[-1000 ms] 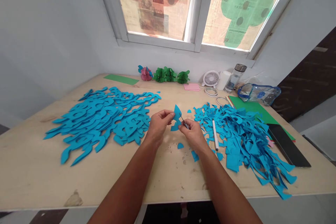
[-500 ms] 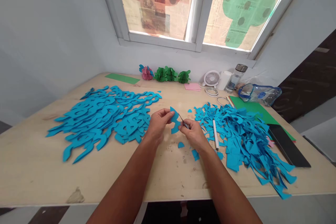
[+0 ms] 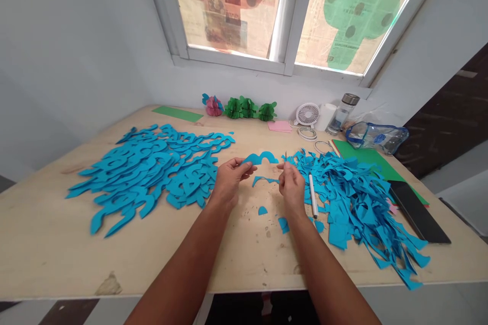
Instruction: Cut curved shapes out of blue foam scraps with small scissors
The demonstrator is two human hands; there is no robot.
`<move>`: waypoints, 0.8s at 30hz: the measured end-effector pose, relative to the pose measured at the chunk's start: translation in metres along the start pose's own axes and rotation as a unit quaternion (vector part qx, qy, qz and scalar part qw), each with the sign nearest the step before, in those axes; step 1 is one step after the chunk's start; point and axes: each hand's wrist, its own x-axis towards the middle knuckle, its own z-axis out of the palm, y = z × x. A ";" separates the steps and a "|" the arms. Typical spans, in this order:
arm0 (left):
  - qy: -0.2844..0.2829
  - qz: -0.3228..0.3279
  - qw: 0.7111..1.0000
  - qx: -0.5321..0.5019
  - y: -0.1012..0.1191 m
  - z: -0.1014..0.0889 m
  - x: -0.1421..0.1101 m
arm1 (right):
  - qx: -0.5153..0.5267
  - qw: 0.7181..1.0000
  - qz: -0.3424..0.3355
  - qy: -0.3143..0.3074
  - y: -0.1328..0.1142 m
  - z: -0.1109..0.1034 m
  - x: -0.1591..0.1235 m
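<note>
Between the thumb and fingers of my left hand (image 3: 230, 179) is a blue paper cutout (image 3: 264, 157) with a wavy, scalloped edge, stretching right toward my other hand. My right hand (image 3: 292, 185) is closed around small scissors (image 3: 285, 155); only their thin tips show above the fingers, pointing up. Just below the cutout is a narrow curved paper scrap (image 3: 265, 179), apart from it; whether it lies on the table or is falling, I cannot tell. A small blue half-round offcut (image 3: 263, 210) rests on the wood below my hands.
Wavy blue cutouts (image 3: 133, 162) are heaped on the left of the table (image 3: 160, 264). Blue scraps (image 3: 351, 193) pile up on the right, with a white marker (image 3: 313, 195) and a black flat device (image 3: 419, 212) beside them. A fan (image 3: 307, 114) and a bottle (image 3: 342, 114) stand behind.
The blue cutout has turned from upright to lying sideways in my left hand. My right hand with the scissors has moved right, away from the paper, and a thin scrap has come off.
</note>
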 end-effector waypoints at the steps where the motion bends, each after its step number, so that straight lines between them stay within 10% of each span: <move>1: -0.002 -0.007 1.000 -0.022 -0.001 0.000 0.000 | 0.038 0.999 0.031 -0.021 -0.002 0.002 -0.002; 10: -0.022 -0.023 0.992 -0.123 -0.005 0.004 -0.002 | 0.139 0.948 0.218 -0.188 -0.002 0.014 -0.015; 24: -0.026 -0.007 0.992 -0.121 -0.004 0.015 -0.013 | 0.161 0.945 0.216 -0.186 0.000 0.015 -0.017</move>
